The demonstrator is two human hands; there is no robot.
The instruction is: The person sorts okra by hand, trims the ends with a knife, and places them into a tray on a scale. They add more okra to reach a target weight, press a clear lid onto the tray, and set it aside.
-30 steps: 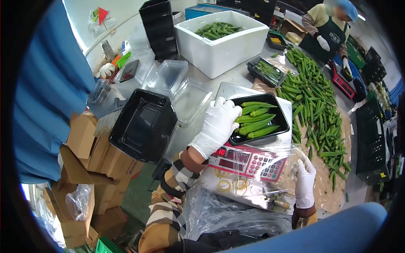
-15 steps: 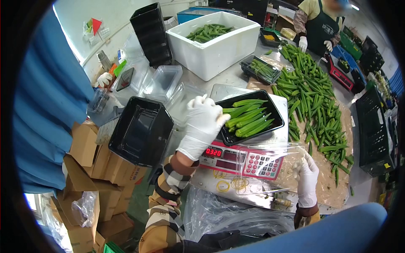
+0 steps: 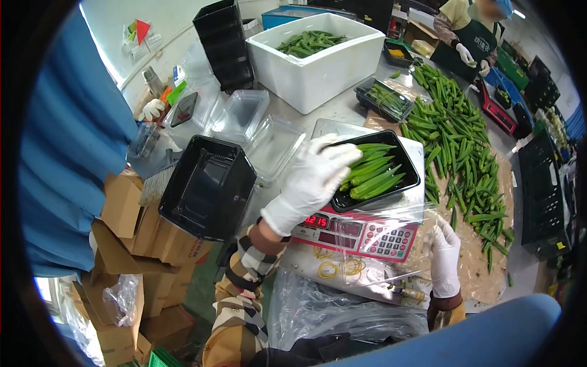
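Observation:
A black tray [image 3: 408,167] filled with green okra [image 3: 374,171] sits on a weighing scale [image 3: 358,229] with a red display. My left hand [image 3: 312,174], in a white glove, lies on the tray's left edge and touches the okra there. My right hand [image 3: 444,257], also gloved, holds a clear plastic bag [image 3: 391,241] by its edge in front of the scale. Yellow rubber bands [image 3: 336,269] lie below the scale's keypad.
A pile of loose okra [image 3: 465,140] covers the table at right. A white foam box [image 3: 318,58] of okra stands behind. Stacked black trays [image 3: 211,183], clear lids [image 3: 247,113] and cardboard boxes [image 3: 131,214] are at left. Another person [image 3: 474,37] works at the far end.
My left hand lifted off the tray half a second ago and has come back down onto its left edge. The scale reading changed. My right hand stayed by the bag.

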